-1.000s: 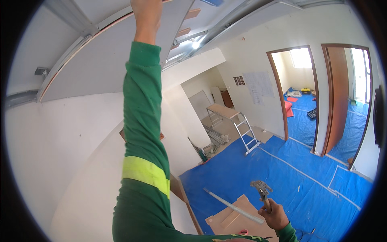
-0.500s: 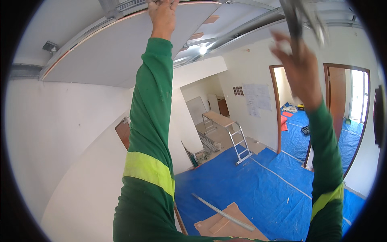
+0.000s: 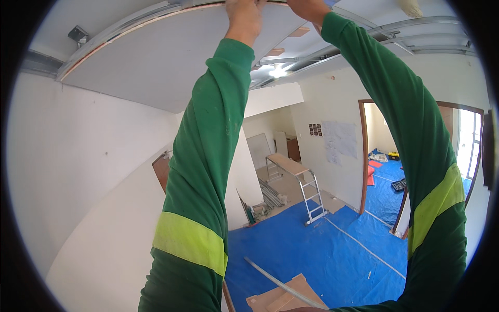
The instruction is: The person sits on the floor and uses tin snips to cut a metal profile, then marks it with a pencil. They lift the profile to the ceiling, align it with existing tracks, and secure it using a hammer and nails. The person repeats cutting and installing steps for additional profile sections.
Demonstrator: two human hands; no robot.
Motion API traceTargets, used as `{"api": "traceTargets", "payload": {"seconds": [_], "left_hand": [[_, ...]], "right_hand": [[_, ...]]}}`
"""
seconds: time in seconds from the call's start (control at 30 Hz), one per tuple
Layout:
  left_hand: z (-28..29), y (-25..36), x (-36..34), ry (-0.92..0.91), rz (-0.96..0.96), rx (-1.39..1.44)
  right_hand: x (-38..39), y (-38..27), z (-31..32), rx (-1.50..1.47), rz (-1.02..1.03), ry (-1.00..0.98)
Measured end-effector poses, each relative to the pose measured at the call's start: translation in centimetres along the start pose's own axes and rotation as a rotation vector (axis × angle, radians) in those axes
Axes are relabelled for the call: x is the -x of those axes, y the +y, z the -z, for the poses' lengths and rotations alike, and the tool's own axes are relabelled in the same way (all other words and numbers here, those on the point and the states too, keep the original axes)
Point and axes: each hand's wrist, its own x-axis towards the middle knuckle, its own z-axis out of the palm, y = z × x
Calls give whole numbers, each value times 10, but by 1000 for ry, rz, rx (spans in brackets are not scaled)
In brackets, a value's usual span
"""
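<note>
Both my arms, in green sleeves with yellow-green bands, reach overhead. My left hand (image 3: pixel 243 20) is at the edge of a large pale ceiling board (image 3: pixel 156 62), its fingers cut off by the top of the picture. Close by on the right, my right hand (image 3: pixel 310 10) is also at the top edge. Its fingertips and anything in them are out of sight. Along the board's edge runs a metal ceiling channel (image 3: pixel 132 22).
More metal framing (image 3: pixel 426 22) spans the ceiling at right. A work platform with ladder legs (image 3: pixel 313 200) stands on blue floor sheeting (image 3: pixel 353 249). Below me lie a brown board (image 3: pixel 299 291) and a long metal strip (image 3: pixel 275 281). A doorway frame (image 3: pixel 362 156) opens at right.
My right hand, blurred with a dark-handled metal tool earlier, has moved left beside my left hand; the tool no longer shows. The view has shifted, and my left hand appears farther right.
</note>
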Motion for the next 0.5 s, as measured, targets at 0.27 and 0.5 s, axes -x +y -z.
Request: {"api": "traceTargets", "payload": {"seconds": [0.27,0.5], "left_hand": [[99,47,-13,-380,844,888],[123,35,-25,-205,-37,242]], "right_hand": [[-4,14,-30,212,119,-57],[-3,7,-44,72,-58,-91]]}}
